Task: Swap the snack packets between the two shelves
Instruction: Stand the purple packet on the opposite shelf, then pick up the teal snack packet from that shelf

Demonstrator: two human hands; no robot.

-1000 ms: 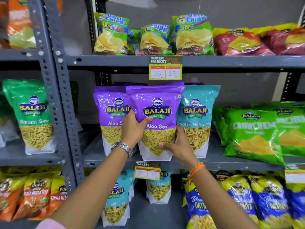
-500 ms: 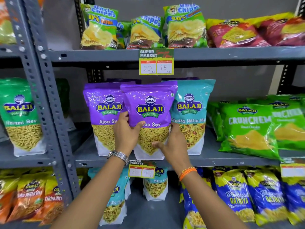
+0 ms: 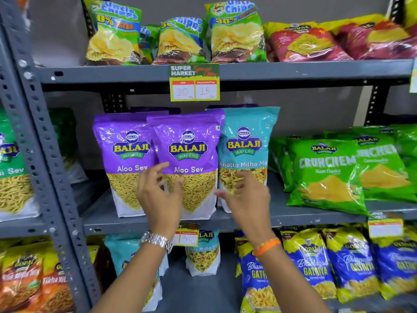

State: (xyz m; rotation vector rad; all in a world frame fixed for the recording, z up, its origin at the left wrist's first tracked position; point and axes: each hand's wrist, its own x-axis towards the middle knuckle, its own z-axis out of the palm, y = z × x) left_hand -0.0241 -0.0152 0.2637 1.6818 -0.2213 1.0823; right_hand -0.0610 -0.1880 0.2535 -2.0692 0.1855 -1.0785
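The left hand hangs with fingers spread and loosely curled, gripping nothing, just in front of the lower part of a purple Aloo Sev packet. That packet stands upright on the middle shelf — between both hands. The right hand is also spread and empty (blurred, so contact cannot be told), in front of the bottom of the teal Khatta Mitha packet. Left of the left hand stands a second purple Aloo Sev packet, partly overlapped by the first. Below the wrists, more teal packets sit on the lower shelf — above the hands a price tag.
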